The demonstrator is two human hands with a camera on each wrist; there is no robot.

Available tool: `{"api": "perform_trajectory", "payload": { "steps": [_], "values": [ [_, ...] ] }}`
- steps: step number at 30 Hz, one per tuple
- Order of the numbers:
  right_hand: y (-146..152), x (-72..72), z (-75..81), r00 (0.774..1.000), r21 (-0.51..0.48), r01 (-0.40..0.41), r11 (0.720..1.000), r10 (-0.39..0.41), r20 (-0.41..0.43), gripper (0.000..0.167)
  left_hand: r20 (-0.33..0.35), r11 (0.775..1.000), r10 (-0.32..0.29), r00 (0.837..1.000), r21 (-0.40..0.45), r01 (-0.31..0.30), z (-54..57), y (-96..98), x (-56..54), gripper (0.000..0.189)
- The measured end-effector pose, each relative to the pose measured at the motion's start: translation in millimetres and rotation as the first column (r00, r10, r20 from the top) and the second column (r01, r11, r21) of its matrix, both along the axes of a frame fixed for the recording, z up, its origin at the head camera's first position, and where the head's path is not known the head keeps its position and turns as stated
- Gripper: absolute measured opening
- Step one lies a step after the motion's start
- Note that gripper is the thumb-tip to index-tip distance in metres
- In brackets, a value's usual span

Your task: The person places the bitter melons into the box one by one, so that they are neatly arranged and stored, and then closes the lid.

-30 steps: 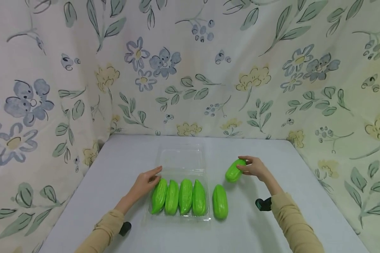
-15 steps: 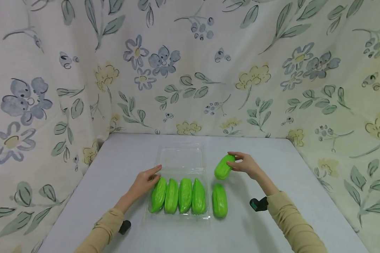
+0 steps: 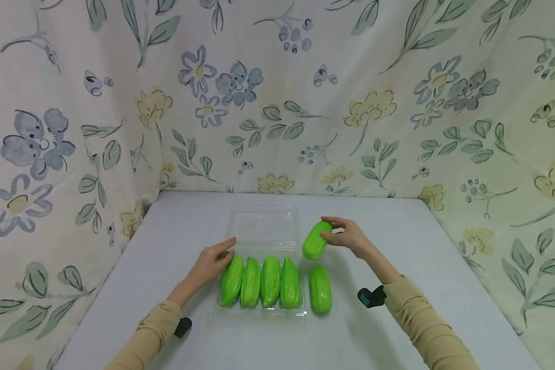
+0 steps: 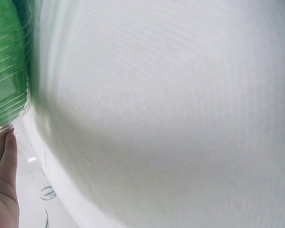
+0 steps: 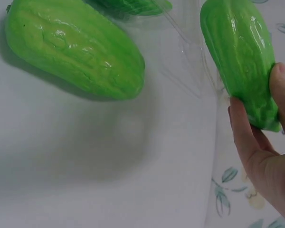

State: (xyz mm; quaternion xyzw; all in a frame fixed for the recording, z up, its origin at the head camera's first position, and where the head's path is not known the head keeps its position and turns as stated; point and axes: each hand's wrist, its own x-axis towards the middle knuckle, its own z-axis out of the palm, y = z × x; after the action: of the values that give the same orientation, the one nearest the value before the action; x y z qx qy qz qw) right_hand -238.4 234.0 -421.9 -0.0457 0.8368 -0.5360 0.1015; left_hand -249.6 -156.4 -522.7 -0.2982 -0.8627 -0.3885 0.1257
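Observation:
In the head view my right hand (image 3: 350, 238) holds a green bitter melon (image 3: 316, 240) by its far end, thumb and fingers around it, raised over the table. The right wrist view shows this melon (image 5: 240, 57) tilted in the fingers. Below it, a second bitter melon (image 3: 321, 290) lies on the table, right beside a clear plastic clamshell box (image 3: 259, 312). Several more bitter melons (image 3: 270, 281) lie side by side inside the box. My left hand (image 3: 209, 263) rests at the box's left side near the hinge, its straight fingertips (image 4: 10, 135) touching the box corner.
The box's clear lid (image 3: 264, 226) lies folded back on the white table (image 3: 374, 329). A floral curtain (image 3: 277, 103) encloses the table's back and sides. Dark wrist devices (image 3: 370, 297) sit by both sleeves.
My right hand has moved left with the bitter melon, bringing it closer to the box and above the one lying on the table. The left hand stays at the box.

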Motion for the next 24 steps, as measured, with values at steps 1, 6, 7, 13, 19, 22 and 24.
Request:
{"api": "perform_trajectory", "payload": {
  "steps": [1,6,7,13,19,22,24],
  "values": [
    [-2.1,0.5,0.6,1.0,-0.007,-0.003,1.0,0.003,-0.005,0.055,0.001,1.0,0.0,1.0,0.001,0.0,-0.4,-0.2,-0.4,0.04],
    [-12.9,2.8,1.6,1.0,-0.041,-0.02,0.999,0.019,-0.025,0.055,-0.008,1.0,-0.004,1.0,0.003,0.004,-2.9,-0.7,-2.6,0.04],
    [-15.3,3.4,1.7,0.999,-0.044,-0.023,0.999,0.022,-0.028,0.055,-0.01,1.0,-0.005,1.0,0.003,0.005,-2.9,-0.6,-2.7,0.04],
    [-30.1,6.1,1.6,0.999,-0.07,-0.038,0.997,0.035,-0.04,0.053,0.012,1.0,0.0,1.0,0.002,0.0,-0.7,-0.3,-1.5,0.039],
    [-47.5,8.5,-0.2,0.997,-0.091,-0.065,0.994,0.06,-0.053,0.053,0.018,1.0,0.006,1.0,-0.007,-0.006,1.4,0.6,-0.5,0.039],
    [-56.8,9.6,-1.8,0.995,-0.102,-0.082,0.991,0.077,-0.056,0.052,0.017,1.0,0.011,1.0,-0.013,-0.011,2.1,0.2,0.0,0.039],
    [-63.0,10.4,-3.2,0.995,-0.108,-0.09,0.99,0.085,-0.057,0.052,0.019,1.0,0.009,1.0,-0.012,-0.008,2.1,0.0,0.1,0.04]
  ]
}}
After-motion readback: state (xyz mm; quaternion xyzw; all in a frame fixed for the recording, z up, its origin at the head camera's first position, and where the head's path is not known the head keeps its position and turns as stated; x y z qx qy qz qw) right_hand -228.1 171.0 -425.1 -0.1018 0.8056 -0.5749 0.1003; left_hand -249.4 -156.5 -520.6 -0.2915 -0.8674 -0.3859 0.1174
